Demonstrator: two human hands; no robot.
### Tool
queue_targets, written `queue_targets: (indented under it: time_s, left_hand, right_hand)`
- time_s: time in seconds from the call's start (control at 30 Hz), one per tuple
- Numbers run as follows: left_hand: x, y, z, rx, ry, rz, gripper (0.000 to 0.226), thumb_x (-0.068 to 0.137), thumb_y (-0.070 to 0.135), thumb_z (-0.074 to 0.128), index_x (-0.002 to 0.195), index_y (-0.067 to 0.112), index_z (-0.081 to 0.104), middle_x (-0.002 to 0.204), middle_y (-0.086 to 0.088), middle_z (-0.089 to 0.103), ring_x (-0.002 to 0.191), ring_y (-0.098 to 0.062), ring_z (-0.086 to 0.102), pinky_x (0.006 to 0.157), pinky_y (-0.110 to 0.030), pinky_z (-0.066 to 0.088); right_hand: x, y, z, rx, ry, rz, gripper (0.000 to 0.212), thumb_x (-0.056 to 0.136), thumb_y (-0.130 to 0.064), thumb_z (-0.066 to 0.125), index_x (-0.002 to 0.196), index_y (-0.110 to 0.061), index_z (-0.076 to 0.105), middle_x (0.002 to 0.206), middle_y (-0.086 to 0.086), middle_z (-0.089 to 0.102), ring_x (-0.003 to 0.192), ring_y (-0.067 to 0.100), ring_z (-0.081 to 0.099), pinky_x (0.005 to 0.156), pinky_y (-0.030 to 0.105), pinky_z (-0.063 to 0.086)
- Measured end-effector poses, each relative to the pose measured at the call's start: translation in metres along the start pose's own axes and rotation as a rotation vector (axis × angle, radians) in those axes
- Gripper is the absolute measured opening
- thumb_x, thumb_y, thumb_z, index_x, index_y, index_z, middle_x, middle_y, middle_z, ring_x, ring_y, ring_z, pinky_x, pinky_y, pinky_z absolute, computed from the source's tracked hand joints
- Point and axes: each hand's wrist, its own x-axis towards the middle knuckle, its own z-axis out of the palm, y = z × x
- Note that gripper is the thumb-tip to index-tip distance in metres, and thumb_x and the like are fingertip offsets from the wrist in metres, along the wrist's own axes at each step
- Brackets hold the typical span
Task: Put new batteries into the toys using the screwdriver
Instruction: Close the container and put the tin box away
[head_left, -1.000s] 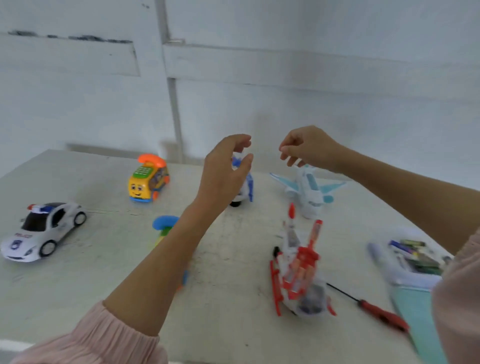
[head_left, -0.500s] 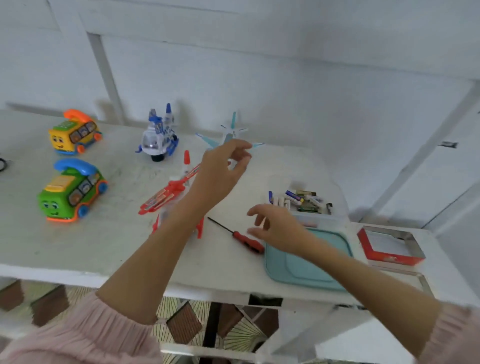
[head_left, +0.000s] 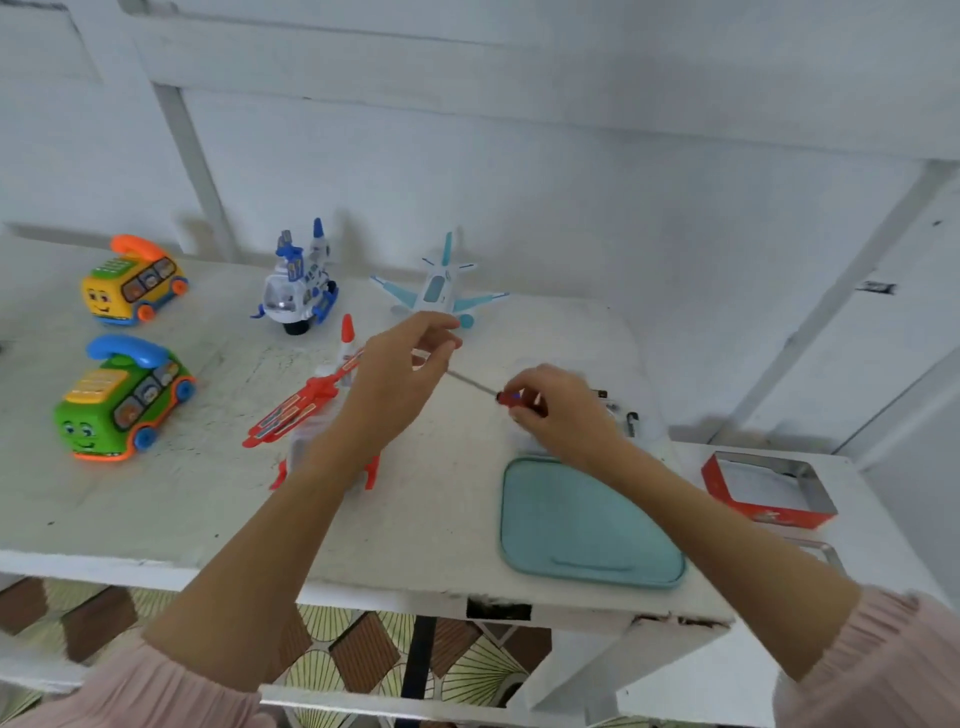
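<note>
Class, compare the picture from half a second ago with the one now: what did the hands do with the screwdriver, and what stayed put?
The right hand, open above the table before, now grips the screwdriver by its red handle and has lifted it off the table. The left hand stays raised, its fingertips now at the shaft's tip. The red helicopter, the teal lid and the other toys have not moved.

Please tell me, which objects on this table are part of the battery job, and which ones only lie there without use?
Part of the job:
- red-handled screwdriver, gripped by the right hand
- red and white toy helicopter, partly behind the left hand
- the other toys, such as the green telephone bus

Only lying there:
- teal plastic lid
- red-sided open box
</note>
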Motion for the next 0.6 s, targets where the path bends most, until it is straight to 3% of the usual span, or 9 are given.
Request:
queue_targets:
  time_s: [0.2,0.3,0.37,0.5,0.6]
  left_hand:
    - [-0.008,-0.003,0.038,0.021,-0.108,0.012,0.023,0.092,0.006,0.056,0.113,0.012,0.063,0.099,0.005,0.066,0.089,-0.006,0.060,0.079,-0.019,0.048]
    - [-0.014,-0.008,0.052,0.044,-0.203,-0.031,0.022,0.092,0.006,0.056,0.112,0.013,0.063,0.098,0.004,0.066,0.087,-0.008,0.059,0.074,-0.010,0.044]
    - [-0.018,-0.014,0.057,0.073,-0.257,-0.054,0.019,0.092,0.008,0.058,0.109,0.013,0.065,0.092,0.005,0.065,0.083,-0.010,0.059,0.068,-0.005,0.041]
    - [-0.029,-0.027,0.059,0.147,-0.423,-0.088,0.016,0.092,0.012,0.059,0.105,0.015,0.066,0.091,0.005,0.064,0.077,-0.002,0.056,0.064,-0.003,0.039]
    - [-0.035,-0.032,0.060,0.187,-0.524,-0.101,0.017,0.092,0.013,0.058,0.107,0.013,0.066,0.100,0.001,0.065,0.081,-0.007,0.056,0.067,-0.005,0.039]
  right_hand:
    - [0.001,0.063,-0.038,-0.197,0.079,0.191,0.016,0.086,-0.011,0.058,0.100,-0.013,0.066,0.097,0.007,0.062,0.095,0.025,0.052,0.080,0.036,0.043]
    - [-0.008,0.075,-0.038,-0.239,0.033,0.177,0.018,0.090,-0.015,0.055,0.104,-0.014,0.066,0.103,0.007,0.061,0.101,0.024,0.050,0.083,0.036,0.042]
    - [-0.019,0.079,-0.041,-0.211,0.086,0.155,0.019,0.089,-0.012,0.056,0.105,-0.011,0.066,0.105,0.008,0.059,0.101,0.024,0.049,0.082,0.034,0.041]
    - [-0.057,0.080,-0.057,-0.118,0.292,0.069,0.010,0.084,-0.002,0.061,0.093,-0.004,0.067,0.085,0.005,0.056,0.072,0.012,0.050,0.068,0.016,0.036]
    - [-0.090,0.083,-0.056,-0.112,0.257,0.144,0.005,0.084,-0.002,0.061,0.084,-0.005,0.066,0.073,-0.005,0.050,0.062,-0.001,0.044,0.064,0.011,0.034]
